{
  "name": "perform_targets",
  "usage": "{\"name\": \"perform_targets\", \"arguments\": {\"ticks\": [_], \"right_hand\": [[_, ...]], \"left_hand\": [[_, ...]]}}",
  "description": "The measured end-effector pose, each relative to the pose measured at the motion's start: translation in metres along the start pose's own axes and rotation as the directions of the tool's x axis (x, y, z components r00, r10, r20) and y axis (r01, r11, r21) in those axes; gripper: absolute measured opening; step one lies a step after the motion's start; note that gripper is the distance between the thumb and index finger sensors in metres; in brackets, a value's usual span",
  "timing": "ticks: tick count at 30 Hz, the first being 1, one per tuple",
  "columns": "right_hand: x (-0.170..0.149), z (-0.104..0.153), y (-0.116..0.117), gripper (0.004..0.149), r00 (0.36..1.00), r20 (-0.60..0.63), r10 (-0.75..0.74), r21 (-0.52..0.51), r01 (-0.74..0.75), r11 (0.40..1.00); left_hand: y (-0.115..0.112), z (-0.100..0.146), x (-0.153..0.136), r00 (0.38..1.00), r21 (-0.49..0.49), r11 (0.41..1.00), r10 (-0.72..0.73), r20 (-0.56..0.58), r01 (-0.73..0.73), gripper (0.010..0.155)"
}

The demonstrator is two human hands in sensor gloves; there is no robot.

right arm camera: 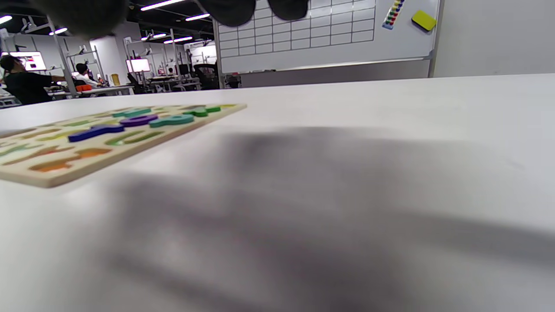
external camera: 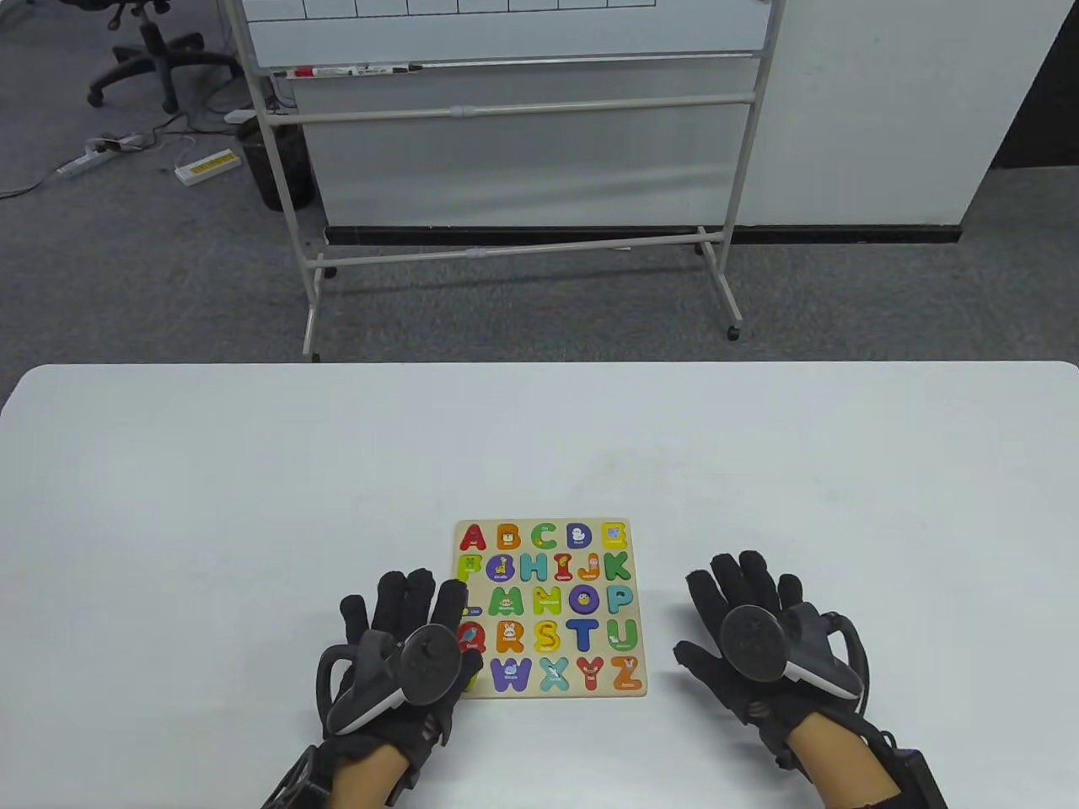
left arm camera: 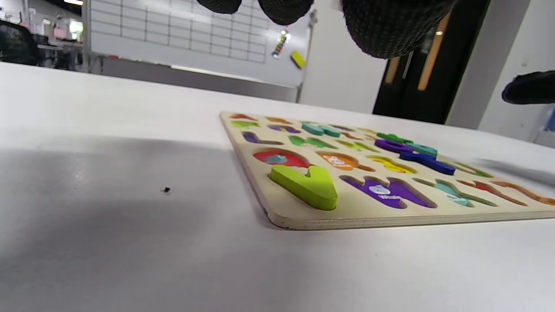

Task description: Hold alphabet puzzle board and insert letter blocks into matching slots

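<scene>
The wooden alphabet puzzle board [external camera: 556, 693] lies flat on the white table, near its front edge. Several letter blocks sit raised in their slots, such as the blue T [external camera: 580, 634] and the green V [left arm camera: 308, 186]. Other slots show only coloured picture bottoms. My left hand [external camera: 417, 624] is open with spread fingers over the board's left edge; in the left wrist view its fingers [left arm camera: 390, 30] hang above the board [left arm camera: 347, 214] without touching it. My right hand [external camera: 716, 615] is open and spread over the table, right of the board and apart from it. It holds nothing.
No loose letter block shows on the table [external camera: 253, 506]. A rolling whiteboard [external camera: 514, 50] stands on the carpet beyond the table's far edge. The right wrist view shows the board's corner [right arm camera: 60, 175] at left and bare table elsewhere.
</scene>
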State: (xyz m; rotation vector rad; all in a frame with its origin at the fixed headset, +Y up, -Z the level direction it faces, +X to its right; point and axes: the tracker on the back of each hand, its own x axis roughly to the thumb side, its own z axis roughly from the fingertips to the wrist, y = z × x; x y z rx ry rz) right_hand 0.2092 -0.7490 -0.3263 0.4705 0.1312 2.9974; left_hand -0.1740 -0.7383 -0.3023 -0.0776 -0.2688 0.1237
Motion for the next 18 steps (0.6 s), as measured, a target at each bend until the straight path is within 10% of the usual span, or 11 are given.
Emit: {"name": "perform_targets", "arguments": {"ticks": [18], "right_hand": [[0.0005,-0.0009,0.0024,0.086,0.999,0.023,-0.026,0.006,0.025,1.000]], "left_hand": [[-0.0016,-0.0006,-0.0038,1.000,-0.001,1.000,-0.001,-0.021,0.001,0.080]]}}
